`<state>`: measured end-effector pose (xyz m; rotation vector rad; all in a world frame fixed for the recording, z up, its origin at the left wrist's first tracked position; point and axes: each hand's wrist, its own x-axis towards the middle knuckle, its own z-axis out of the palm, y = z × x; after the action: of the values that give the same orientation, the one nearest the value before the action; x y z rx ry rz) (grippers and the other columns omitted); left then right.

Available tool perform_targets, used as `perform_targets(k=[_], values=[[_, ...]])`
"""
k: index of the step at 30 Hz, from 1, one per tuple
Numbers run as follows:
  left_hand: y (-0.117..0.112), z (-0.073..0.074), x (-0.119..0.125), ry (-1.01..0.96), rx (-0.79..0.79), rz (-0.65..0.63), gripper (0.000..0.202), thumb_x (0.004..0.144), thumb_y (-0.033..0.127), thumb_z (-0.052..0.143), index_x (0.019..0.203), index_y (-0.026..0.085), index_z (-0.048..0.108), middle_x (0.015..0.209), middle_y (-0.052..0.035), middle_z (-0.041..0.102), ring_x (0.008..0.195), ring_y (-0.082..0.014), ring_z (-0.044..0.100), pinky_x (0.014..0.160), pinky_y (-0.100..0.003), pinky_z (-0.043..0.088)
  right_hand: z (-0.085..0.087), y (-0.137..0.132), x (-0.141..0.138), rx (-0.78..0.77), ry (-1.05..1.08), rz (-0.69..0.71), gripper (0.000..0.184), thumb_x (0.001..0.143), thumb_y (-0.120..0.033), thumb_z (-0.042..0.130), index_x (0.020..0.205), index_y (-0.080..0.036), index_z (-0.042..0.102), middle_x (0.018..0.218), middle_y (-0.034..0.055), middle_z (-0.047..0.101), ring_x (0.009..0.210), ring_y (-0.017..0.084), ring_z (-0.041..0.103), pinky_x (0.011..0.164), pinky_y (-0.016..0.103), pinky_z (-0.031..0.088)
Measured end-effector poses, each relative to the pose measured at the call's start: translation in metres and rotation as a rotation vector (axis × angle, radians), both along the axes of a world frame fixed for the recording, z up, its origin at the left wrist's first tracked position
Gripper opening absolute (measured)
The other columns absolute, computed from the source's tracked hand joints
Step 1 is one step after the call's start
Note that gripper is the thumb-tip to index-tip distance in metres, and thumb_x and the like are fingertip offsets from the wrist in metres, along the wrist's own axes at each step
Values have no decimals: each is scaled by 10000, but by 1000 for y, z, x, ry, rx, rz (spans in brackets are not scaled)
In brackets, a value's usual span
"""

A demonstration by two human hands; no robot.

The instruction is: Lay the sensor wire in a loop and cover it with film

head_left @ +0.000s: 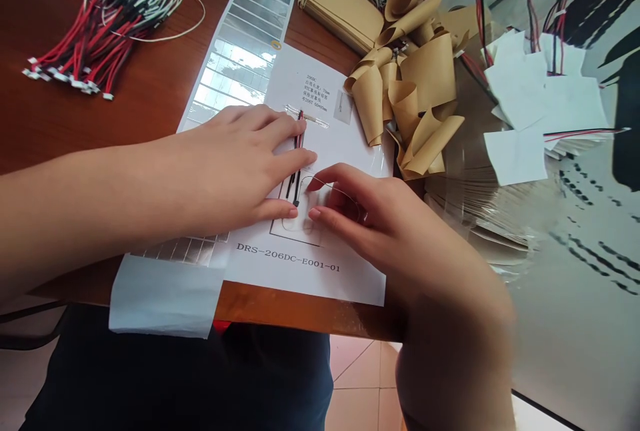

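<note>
A white template sheet (320,84) printed "DRS-206DC-E001-01" lies at the table's front edge. My left hand (235,164) lies flat on it, fingers stretched out, pressing a red and black wire lead (299,151) against the paper. My right hand (370,217) comes in from the right, fingers curled and pinched at the wire's lower end, over a pale patch (295,221) inside the drawn outline. A thin white wire loop (325,181) arcs by the right fingertips. What the right fingers pinch is partly hidden.
A bundle of red, black and white wire leads (100,24) lies at the back left. A silver label sheet (240,57) sits under the template. Curled brown backing papers (415,84) pile up behind, with stacked foil pieces and white squares (540,104) to the right.
</note>
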<state>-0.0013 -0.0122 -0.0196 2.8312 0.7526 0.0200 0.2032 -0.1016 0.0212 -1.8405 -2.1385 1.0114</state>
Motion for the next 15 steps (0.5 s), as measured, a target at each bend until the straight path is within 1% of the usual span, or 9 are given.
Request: perform_targets(k=[4, 10, 15], values=[[0, 0, 0, -2, -6, 0, 667, 960, 599, 548, 1526, 247, 538, 1703, -158, 372, 1519, -460, 380, 1191, -616, 338, 0, 0, 0, 10, -8, -1, 128, 992, -291, 596, 1086, -213, 633, 672, -60, 638, 577, 110, 537, 573, 239, 404], [1, -4, -3, -42, 0, -9, 652, 968, 616, 520, 1511, 257, 552, 1692, -143, 391, 1521, -440, 374, 1202, -596, 323, -1, 0, 1, 6, -6, 2, 134, 996, -296, 600, 1103, -221, 633, 698, -55, 663, 608, 116, 570, 582, 238, 418], [2, -6, -4, -75, 0, -19, 650, 973, 613, 509, 1513, 255, 557, 1684, -137, 409, 1518, -429, 384, 1204, -577, 329, -2, -1, 0, 0, -12, -4, 136, 994, -290, 603, 1107, -221, 635, 702, -57, 668, 605, 113, 567, 593, 239, 424]])
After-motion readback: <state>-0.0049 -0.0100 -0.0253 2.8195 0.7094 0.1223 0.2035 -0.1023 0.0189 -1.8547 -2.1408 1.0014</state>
